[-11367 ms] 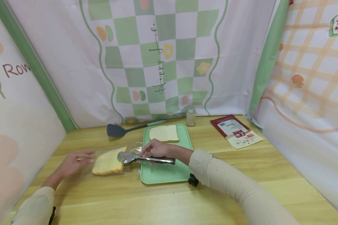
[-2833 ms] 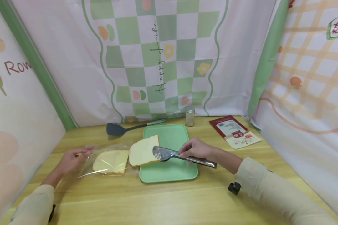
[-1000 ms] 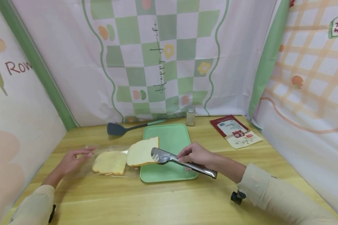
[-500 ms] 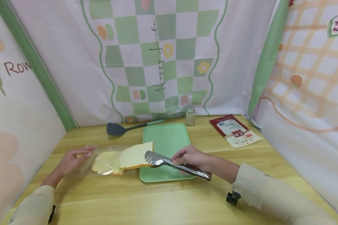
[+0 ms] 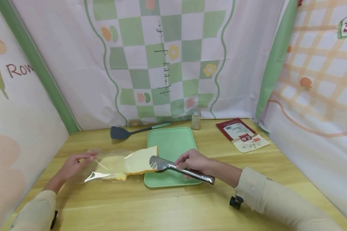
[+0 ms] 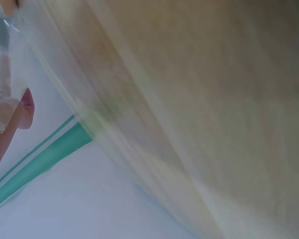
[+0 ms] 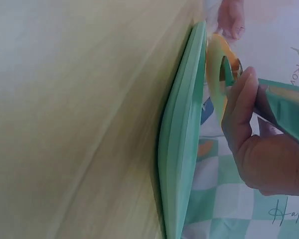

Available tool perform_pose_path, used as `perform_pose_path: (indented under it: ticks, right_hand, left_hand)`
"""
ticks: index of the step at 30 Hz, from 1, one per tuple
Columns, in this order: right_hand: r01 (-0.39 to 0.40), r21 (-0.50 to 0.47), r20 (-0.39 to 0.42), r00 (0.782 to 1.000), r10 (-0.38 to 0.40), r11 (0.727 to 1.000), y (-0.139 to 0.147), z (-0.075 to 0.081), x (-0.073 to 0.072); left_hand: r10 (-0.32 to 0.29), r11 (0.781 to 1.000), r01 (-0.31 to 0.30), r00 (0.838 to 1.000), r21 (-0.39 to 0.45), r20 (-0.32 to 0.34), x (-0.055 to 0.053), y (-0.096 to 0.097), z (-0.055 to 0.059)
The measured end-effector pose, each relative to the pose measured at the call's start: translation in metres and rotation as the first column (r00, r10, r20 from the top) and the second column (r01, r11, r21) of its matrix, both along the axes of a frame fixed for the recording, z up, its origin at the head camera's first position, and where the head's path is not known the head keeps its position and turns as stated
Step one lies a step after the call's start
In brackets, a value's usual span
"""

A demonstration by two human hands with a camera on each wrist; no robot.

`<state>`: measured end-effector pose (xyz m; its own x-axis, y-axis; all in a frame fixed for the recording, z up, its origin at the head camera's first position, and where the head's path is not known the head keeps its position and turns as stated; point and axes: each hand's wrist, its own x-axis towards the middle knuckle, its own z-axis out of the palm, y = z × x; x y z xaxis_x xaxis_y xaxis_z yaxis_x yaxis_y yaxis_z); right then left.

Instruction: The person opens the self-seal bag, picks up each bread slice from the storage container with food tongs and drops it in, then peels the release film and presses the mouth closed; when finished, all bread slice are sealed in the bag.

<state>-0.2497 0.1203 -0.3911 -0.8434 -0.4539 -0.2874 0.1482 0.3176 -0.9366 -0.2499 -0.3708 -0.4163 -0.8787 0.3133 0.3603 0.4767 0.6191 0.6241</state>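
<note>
1. Left hand (image 5: 75, 165): thumb and fingers pinch the closed end of the clear plastic bag (image 5: 102, 175), probably to stop it sliding.
2. Right of those fingers, the bagged bread slice (image 5: 112, 163) lies flat; beyond it, the spatula (image 5: 120, 132).
3. Left of the right fingers, the second bread slice (image 5: 141, 160) sits in the tips of the metal tongs (image 5: 167, 164), its left part seemingly under film.
4. Right hand (image 5: 193, 160): fingers squeeze the tongs, apparently keeping the slice clamped.
5. Below these fingers, the green tray (image 5: 173, 138); beyond, the shaker jar (image 5: 195, 120); farther right, the pouch (image 5: 243, 135).
</note>
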Motion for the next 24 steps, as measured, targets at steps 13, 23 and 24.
perform_pose_path:
  ticks: [13, 23, 24]
  right_hand:
    - [0.029, -0.058, 0.074, 0.997, -0.025, 0.998, -0.008, 0.001, 0.007]
    - [-0.025, -0.087, 0.043, 0.999, 0.029, 0.996, -0.006, -0.006, 0.006]
    - [-0.030, -0.091, 0.042, 0.999, 0.033, 0.995, -0.006, -0.006, 0.006]
  left_hand:
    - [0.023, 0.999, -0.024, 1.000, -0.026, -0.016, 0.004, -0.002, 0.001]
    - [0.036, 0.993, -0.038, 0.999, -0.116, -0.018, -0.005, 0.009, 0.002]
    - [0.031, 0.992, -0.034, 0.999, -0.118, -0.022, -0.006, 0.012, 0.002]
